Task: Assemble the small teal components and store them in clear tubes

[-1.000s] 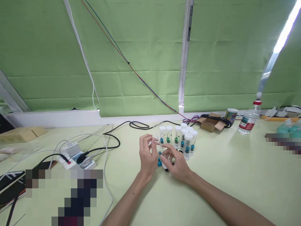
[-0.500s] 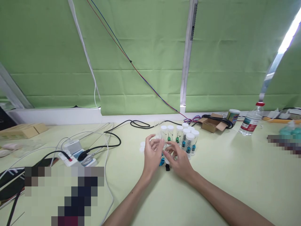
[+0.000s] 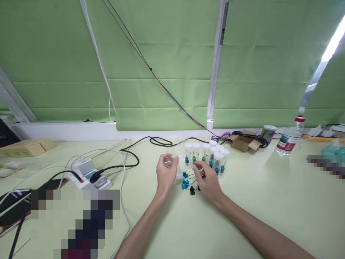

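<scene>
Capped clear tubes (image 3: 217,163) stand upright in a close group on the surface (image 3: 258,208), toward its far edge and beyond the right hand (image 3: 208,180). Blue or green inserts (image 3: 204,158) show inside several. Left hand (image 3: 166,175): half open, fingers curled, thumb apart from them; a pale item (image 3: 178,174) shows at its thumb side, partly hidden, contact not determinable. Right hand: partly closed, fingers bent, thumb and forefinger tips close together; whether they pinch anything cannot be told. Hands stand apart from each other. Loose blue pieces (image 3: 185,184) lie on the surface between them, a black piece (image 3: 192,190) near. Toward the far edge, right of the tubes: an open cardboard box (image 3: 239,145), then a red-capped bottle (image 3: 287,142).
</scene>
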A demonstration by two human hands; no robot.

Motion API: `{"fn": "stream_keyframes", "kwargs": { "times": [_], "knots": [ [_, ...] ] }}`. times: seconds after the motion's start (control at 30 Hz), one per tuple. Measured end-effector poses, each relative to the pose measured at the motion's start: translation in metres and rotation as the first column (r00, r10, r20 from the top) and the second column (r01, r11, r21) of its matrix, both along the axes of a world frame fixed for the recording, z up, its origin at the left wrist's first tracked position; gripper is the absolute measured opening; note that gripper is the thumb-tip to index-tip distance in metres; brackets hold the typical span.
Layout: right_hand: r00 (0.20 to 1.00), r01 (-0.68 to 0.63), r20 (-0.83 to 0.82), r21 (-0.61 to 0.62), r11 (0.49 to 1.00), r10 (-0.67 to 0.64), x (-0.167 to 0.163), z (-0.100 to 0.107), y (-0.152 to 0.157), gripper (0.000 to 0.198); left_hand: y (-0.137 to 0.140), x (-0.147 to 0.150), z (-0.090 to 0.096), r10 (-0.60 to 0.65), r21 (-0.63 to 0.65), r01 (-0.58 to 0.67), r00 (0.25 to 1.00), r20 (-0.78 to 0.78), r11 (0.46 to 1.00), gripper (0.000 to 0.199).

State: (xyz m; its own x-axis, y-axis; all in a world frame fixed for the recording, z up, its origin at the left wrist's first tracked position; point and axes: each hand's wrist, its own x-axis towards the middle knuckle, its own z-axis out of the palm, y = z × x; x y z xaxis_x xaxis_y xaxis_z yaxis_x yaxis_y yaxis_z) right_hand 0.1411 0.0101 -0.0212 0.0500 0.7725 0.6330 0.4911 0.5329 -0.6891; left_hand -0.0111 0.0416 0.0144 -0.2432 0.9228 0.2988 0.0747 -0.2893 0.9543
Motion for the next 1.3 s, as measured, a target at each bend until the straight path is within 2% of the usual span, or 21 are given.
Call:
{"fn": "stream_keyframes", "kwargs": {
  "times": [0.13,0.43,0.8,1.07,1.17,1.23,1.3],
  "knots": [
    [0.999,-0.001,0.044,0.004,1.000,0.001,0.000,-0.003,0.001,0.014,0.002,0.001,-0.008,0.021,-0.098,-0.031,0.995,-0.099,0.995,0.026],
    [0.992,-0.025,0.129,0.040,0.999,0.019,0.001,-0.011,0.008,0.015,0.000,0.008,-0.014,-0.019,-0.101,0.009,0.995,-0.098,0.995,0.022],
    [0.957,-0.129,0.258,-0.037,0.991,0.134,0.002,-0.011,0.005,0.015,-0.003,0.012,-0.024,-0.020,-0.070,0.017,0.999,-0.047,0.997,0.038],
    [0.931,-0.177,0.305,-0.101,0.979,0.200,0.003,-0.013,0.003,0.026,-0.007,0.014,-0.017,-0.062,-0.158,0.047,0.993,-0.095,0.986,0.052],
    [0.925,-0.179,0.315,-0.129,0.975,0.212,0.002,-0.013,0.003,0.027,-0.013,0.016,-0.012,-0.024,-0.079,0.015,0.992,-0.120,0.997,0.052],
    [0.924,-0.175,0.319,-0.145,0.974,0.213,0.002,-0.013,0.003,0.026,-0.019,0.018,-0.008,0.040,0.050,-0.034,0.990,-0.134,0.998,0.047],
    [0.922,-0.169,0.322,-0.160,0.973,0.213,0.001,-0.013,0.003,0.024,-0.025,0.020,-0.004,0.139,0.212,-0.104,0.977,-0.160,0.972,0.040]
  ]
}}
